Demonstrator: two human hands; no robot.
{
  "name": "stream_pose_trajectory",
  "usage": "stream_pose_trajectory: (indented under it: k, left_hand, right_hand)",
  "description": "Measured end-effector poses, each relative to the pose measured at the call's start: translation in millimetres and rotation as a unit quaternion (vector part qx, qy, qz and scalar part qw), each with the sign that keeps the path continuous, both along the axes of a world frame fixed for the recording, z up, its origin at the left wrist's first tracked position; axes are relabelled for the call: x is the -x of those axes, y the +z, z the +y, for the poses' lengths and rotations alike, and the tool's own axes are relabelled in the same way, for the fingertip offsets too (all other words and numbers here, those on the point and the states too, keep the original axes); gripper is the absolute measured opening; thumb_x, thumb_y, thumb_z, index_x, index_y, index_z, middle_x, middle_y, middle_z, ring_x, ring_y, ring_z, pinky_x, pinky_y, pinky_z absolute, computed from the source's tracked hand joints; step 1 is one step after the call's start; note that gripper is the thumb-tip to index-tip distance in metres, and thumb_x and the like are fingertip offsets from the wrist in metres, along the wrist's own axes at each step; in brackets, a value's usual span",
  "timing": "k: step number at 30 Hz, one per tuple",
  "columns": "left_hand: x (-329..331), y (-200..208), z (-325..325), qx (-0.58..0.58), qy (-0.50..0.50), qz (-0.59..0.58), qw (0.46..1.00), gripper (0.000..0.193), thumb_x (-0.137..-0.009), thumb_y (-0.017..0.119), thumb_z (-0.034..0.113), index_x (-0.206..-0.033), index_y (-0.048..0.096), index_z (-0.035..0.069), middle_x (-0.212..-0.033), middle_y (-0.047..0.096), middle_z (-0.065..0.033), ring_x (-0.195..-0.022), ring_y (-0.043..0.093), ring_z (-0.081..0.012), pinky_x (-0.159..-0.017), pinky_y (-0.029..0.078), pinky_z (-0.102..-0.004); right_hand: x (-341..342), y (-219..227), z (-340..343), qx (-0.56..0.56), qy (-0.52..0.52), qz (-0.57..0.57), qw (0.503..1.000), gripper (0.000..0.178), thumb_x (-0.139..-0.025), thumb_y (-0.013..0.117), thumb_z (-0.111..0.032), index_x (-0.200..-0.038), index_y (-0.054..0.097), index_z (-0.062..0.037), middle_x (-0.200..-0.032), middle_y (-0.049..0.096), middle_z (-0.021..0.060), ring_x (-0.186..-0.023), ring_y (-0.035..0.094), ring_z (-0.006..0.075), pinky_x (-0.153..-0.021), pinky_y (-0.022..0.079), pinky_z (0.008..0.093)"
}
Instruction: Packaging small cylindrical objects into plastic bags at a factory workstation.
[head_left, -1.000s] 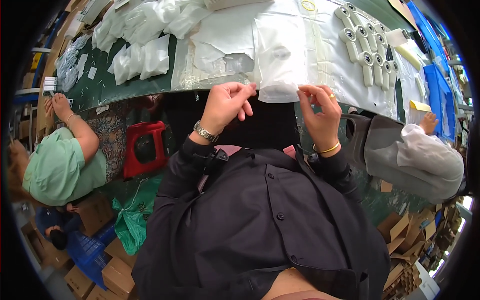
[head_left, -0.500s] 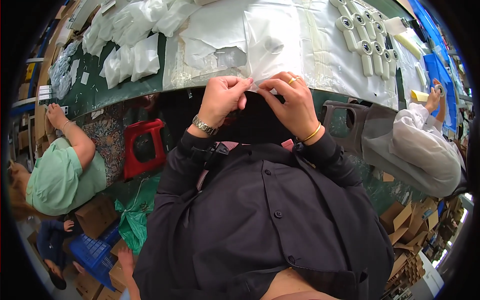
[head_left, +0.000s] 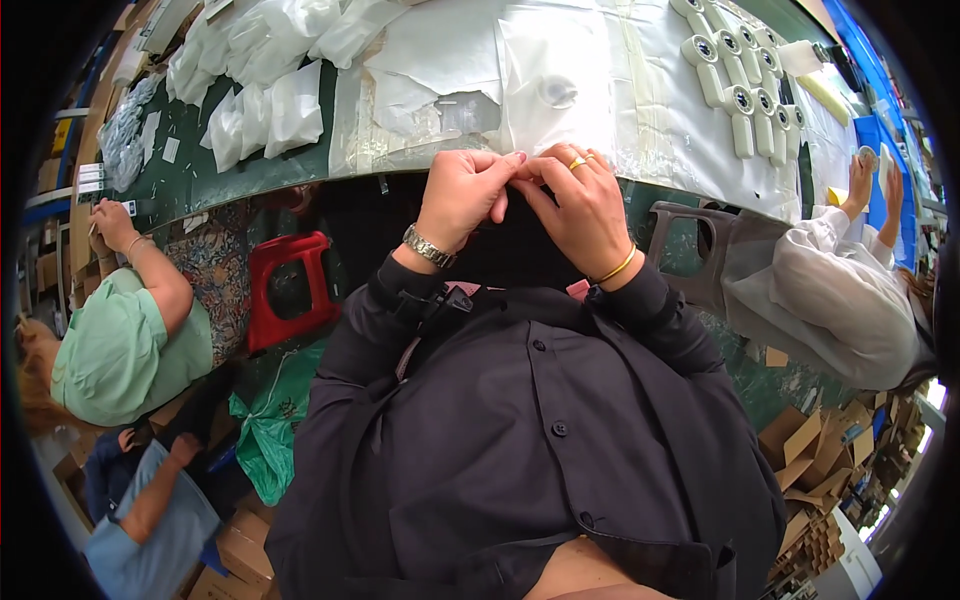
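At the near edge of the table, my left hand (head_left: 462, 197) and my right hand (head_left: 580, 203) are side by side, both with thumb and index finger pinched. Between them they grip the near edge of a translucent plastic bag (head_left: 540, 45), which lies flat on the table beyond my fingers. Through the film a round, whitish object (head_left: 557, 92) shows faintly; its kind cannot be made out. The fingertips hide the bag's pinched edge.
Several filled white bags (head_left: 295, 112) lie at the back left. White round-headed units with handles (head_left: 738, 102) stand in rows on the right. Co-workers sit on both sides, the left one near a red stool (head_left: 290, 292). Cardboard boxes (head_left: 815, 445) are piled lower right.
My hands have drawn slightly closer together, still pinching the bag's edge. At lower left, a person in light blue has come into view. The right co-worker's hands have shifted.
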State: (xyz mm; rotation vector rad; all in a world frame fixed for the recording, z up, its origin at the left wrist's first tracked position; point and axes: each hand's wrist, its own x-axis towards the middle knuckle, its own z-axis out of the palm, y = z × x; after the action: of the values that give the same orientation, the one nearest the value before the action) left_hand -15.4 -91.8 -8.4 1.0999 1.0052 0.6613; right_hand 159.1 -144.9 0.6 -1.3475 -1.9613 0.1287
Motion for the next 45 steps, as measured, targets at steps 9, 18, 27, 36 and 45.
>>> stream_pose_trajectory:
  k: [9,18,27,36,45]
  left_hand:
    - [2.0,-8.2,10.3,-0.021,0.034,-0.026,0.999,0.034,-0.103,0.071,0.022,-0.076,0.072,0.001,-0.057,0.06,0.0024,-0.045,0.046,-0.0026,-0.044,0.03,-0.0212]
    - [14.6,13.6,-1.4,-0.046,0.002,0.048,0.998,0.03,-0.101,0.071,0.031,-0.089,0.081,0.005,-0.063,0.067,0.0008,-0.056,0.06,-0.0061,-0.052,0.045,-0.0235]
    - [-15.4,-28.3,4.9,-0.195,0.038,0.046,0.979,0.034,-0.09,0.068,0.024,-0.062,0.075,0.006,-0.051,0.066,-0.0004,-0.047,0.062,-0.0114,-0.054,0.05,-0.0291]
    - [-11.1,-28.3,16.2,-0.184,0.005,0.059,0.981,0.04,-0.093,0.066,0.027,-0.058,0.076,0.009,-0.055,0.07,0.0034,-0.049,0.063,-0.0098,-0.058,0.053,-0.0276]
    - [178.0,88.1,-42.1,-0.429,0.525,0.135,0.722,0.009,-0.095,0.069,0.008,-0.091,0.075,0.002,-0.079,0.071,-0.0064,-0.058,0.064,-0.013,-0.055,0.052,-0.0287]
  right_hand:
    - [-18.0,12.5,-7.7,0.057,0.117,0.045,0.99,0.016,-0.089,0.077,-0.006,-0.1,0.065,-0.0034,-0.095,0.064,0.009,-0.088,0.063,0.0294,-0.083,0.049,0.038]
    - [-3.9,19.0,4.3,0.089,0.049,0.072,0.992,0.009,-0.091,0.077,-0.003,-0.097,0.07,-0.0018,-0.088,0.066,0.0106,-0.079,0.066,0.0238,-0.074,0.052,0.0339]
    - [-7.6,-4.8,1.4,0.071,0.099,-0.001,0.993,0.013,-0.103,0.068,-0.011,-0.104,0.063,0.0015,-0.092,0.063,0.0158,-0.078,0.061,0.0317,-0.073,0.05,0.0417]
    - [-16.3,3.3,6.6,0.093,0.087,0.061,0.99,0.018,-0.105,0.069,-0.018,-0.102,0.066,-0.0002,-0.089,0.063,0.0062,-0.074,0.056,0.0162,-0.066,0.048,0.0336]
    - [-22.9,7.2,10.1,-0.022,0.023,0.11,0.993,0.014,-0.101,0.077,-0.014,-0.102,0.074,-0.0004,-0.078,0.066,0.0021,-0.062,0.052,0.0118,-0.056,0.043,0.027]
